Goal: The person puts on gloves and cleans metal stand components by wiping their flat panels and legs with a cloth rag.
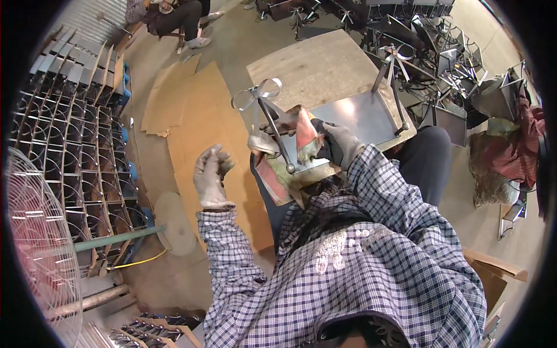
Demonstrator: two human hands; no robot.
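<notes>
A metal piece with a flat shiny panel (355,119) lies across my lap. At each end, dark rods rise from it to looped flat metal strips, such as the left loop (268,88). My right hand (343,142), in a grey glove with dark fingers, is closed around a pink and pale green cloth (307,136) against the panel's left part. Off to the left, my gloved left hand (211,177) is raised with loosely curled fingers apart and nothing in it. More folded cloth (272,178) covers my left thigh beneath the piece.
Stacked racks of dark metal pieces (87,156) stand left, beside a wire fan guard (43,249). Flat cardboard (209,127) covers floor ahead. A board (301,64) lies beyond the panel. More metal pieces (447,64) are heaped far right. Another person (180,20) sits at the far left.
</notes>
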